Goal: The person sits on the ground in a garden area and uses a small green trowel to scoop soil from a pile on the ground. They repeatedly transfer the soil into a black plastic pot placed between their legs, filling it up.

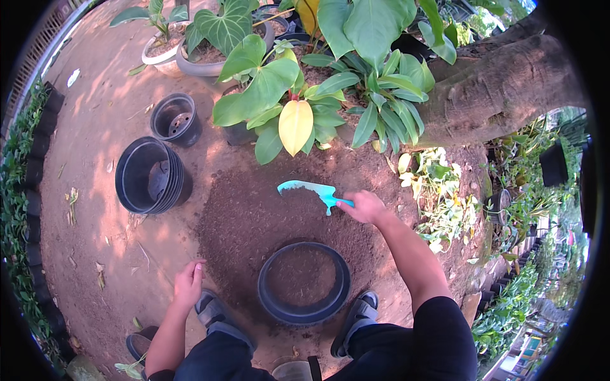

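For landmark, the round black pot [304, 312] with brown soil [301, 276] inside, set on the ground [232, 209] between two sandalled feet [216, 310]. Beyond this pot's far rim, apart from it and not over its mouth: a turquoise trowel [323, 190]. Held by the handle in the right hand [365, 207], fingers closed round the grip, beyond the pot and to its right. From that hand, extends leftward, so with the blade straight out past the pot's far side and a gap left between blade and rim. Much nearer to the trowel, the right hand; well away from it, to the pot's left, the left hand [189, 284], seemingly with nothing in it, fingers loosely curled. Long axis running mostly crosswise, along the pot's far side; tip aimed left and slightly away from the pot, handle end back to the right. Not pointed at the mouth, then, but past it. Seems to bear soil along the blade, though hard to part from the ground behind; cannot tell whether touching that ground or raised above it. Left of the pot and beyond, roughly in line with the tip, a stack of nested black pots [132, 181]; straight beyond the pot, past the trowel, a yellow leaf [296, 127].
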Motion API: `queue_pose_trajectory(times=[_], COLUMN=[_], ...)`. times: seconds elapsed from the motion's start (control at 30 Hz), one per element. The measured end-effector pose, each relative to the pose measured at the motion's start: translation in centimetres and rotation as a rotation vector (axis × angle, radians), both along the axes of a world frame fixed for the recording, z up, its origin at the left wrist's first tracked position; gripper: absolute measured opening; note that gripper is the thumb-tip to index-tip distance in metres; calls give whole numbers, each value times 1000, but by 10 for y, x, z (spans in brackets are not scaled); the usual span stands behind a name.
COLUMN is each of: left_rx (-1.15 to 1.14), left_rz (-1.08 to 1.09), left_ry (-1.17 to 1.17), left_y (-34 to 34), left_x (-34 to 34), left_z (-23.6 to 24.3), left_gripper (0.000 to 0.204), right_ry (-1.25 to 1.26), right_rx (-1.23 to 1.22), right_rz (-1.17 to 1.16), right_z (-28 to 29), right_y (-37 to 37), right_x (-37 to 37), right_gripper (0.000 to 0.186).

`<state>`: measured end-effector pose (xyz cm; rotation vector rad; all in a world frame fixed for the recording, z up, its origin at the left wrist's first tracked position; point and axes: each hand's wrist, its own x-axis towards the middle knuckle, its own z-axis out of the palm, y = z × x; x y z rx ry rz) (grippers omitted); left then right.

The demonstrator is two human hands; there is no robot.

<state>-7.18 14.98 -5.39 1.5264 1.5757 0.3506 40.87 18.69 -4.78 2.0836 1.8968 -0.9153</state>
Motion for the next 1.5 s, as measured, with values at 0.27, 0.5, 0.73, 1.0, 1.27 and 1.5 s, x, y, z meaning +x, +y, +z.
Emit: queue_pose_trajectory(times=[0.27,0.5,0.73,1.0,1.27,1.5], left_rx=[53,143,181,203,329,492], left_rz=[40,92,221,413,536,609], left_ry=[-45,-108,-189,-192,-279,-273], left_y=[-5,-21,-58,-93,-117,-133], left_x=[4,-2,-23,-64,-71,-81], left_z=[24,44,74,114,181,212], left_gripper=[24,22,22,23,24,22], right_ry=[-21,-58,-21,41,64,30], right_rx=[31,-9,-22,-31,10,124], right_rz=[99,199,81,-39,-146,-229], right_z=[24,47,61,67,97,154], right_y=[-28,-48,-69,-107,-146,-170], right_x=[-6,-10,-9,16,56,61], right_gripper=[42,41,43,45,48,54])
